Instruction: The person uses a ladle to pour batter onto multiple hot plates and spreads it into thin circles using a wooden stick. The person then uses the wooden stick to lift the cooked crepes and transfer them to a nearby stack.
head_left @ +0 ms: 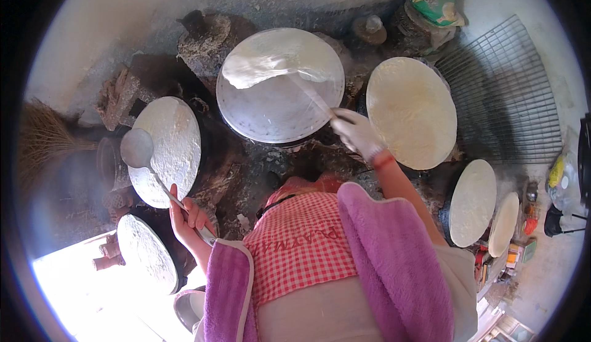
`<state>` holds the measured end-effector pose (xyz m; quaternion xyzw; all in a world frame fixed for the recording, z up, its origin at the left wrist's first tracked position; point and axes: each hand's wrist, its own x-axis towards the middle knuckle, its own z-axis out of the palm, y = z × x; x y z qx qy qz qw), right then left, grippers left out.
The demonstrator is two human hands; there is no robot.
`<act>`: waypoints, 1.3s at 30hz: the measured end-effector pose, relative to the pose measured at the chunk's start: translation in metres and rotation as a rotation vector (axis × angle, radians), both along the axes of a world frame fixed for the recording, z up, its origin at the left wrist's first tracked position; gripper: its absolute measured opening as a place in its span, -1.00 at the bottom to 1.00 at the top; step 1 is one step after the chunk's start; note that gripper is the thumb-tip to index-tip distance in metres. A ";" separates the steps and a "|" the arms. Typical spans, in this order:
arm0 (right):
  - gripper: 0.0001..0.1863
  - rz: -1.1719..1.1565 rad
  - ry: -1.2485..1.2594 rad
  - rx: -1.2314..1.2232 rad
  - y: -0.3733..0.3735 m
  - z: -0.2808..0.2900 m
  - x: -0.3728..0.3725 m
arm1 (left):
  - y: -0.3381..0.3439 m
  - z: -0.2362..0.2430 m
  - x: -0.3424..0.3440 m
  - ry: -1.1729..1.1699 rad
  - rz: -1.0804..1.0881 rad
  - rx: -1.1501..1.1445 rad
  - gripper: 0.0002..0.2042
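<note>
My left hand (192,219) is closed on the handle of a metal ladle (136,147), whose round bowl is over the edge of a round griddle covered in pale batter (166,163). In my right hand (357,134), which wears a white glove, is the handle of a long flat spatula (313,95). It reaches across the large central griddle (271,117). The spatula's far end meets a pale, shiny batter layer (255,65) on the far part of that griddle. The near part shows a bare greyish surface. Glare and blur hide the spatula's tip.
A round pale flatbread (411,113) covers a griddle to the right, and other pale rounds (473,203) lie nearer. At the lower left is another batter-covered griddle (146,253). A wire rack (505,96) leans on the right wall. Twigs (52,136) stand far left.
</note>
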<state>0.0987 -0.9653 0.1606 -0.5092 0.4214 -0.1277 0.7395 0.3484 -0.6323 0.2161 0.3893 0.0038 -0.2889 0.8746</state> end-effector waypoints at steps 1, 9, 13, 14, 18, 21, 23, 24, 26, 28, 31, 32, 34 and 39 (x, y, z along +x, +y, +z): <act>-0.61 -0.183 0.002 0.001 -0.007 -0.012 -0.018 | -0.007 -0.003 -0.003 -0.059 -0.001 0.035 -0.60; -0.56 0.140 0.016 -0.064 0.000 -0.009 0.061 | -0.031 0.000 -0.014 0.000 -0.016 0.226 -0.67; -0.57 -0.023 0.040 -0.231 -0.073 -0.017 0.027 | -0.023 -0.007 -0.018 -0.061 0.030 0.303 -0.67; -0.54 0.087 0.132 -0.254 -0.092 -0.014 0.041 | -0.019 -0.007 -0.020 -0.091 0.040 0.346 -0.66; -0.54 0.488 0.213 -0.323 -0.092 -0.013 0.102 | -0.013 -0.007 -0.012 -0.071 0.090 0.404 -0.65; -0.75 0.686 0.200 -0.731 -0.108 -0.027 0.079 | -0.016 -0.002 -0.001 -0.082 0.139 0.419 -0.65; -0.72 0.448 0.217 -0.760 -0.142 -0.031 0.042 | -0.021 -0.002 0.005 -0.099 0.150 0.407 -0.65; -0.69 0.329 0.229 -0.814 -0.158 -0.025 0.038 | -0.027 0.001 0.008 -0.102 0.133 0.428 -0.64; -0.69 0.302 0.384 -0.847 -0.186 -0.012 0.059 | -0.041 0.005 0.017 -0.112 0.065 0.490 -0.63; -0.71 0.397 0.384 -0.836 -0.170 -0.004 0.095 | -0.058 0.007 0.027 -0.125 0.032 0.596 -0.60; -0.71 0.646 0.333 -0.770 -0.137 0.001 0.102 | -0.068 -0.001 0.046 -0.289 -0.035 0.800 -0.58; -0.71 0.719 0.287 -0.946 -0.139 -0.002 0.082 | -0.072 -0.001 0.049 -0.361 -0.096 0.863 -0.57; -0.65 0.481 0.243 -0.760 -0.140 -0.010 0.028 | -0.076 0.000 0.053 -0.508 -0.220 0.988 -0.54; -0.66 0.241 0.398 -0.779 -0.156 -0.028 0.052 | -0.098 -0.042 0.067 -0.849 -0.305 1.189 -0.50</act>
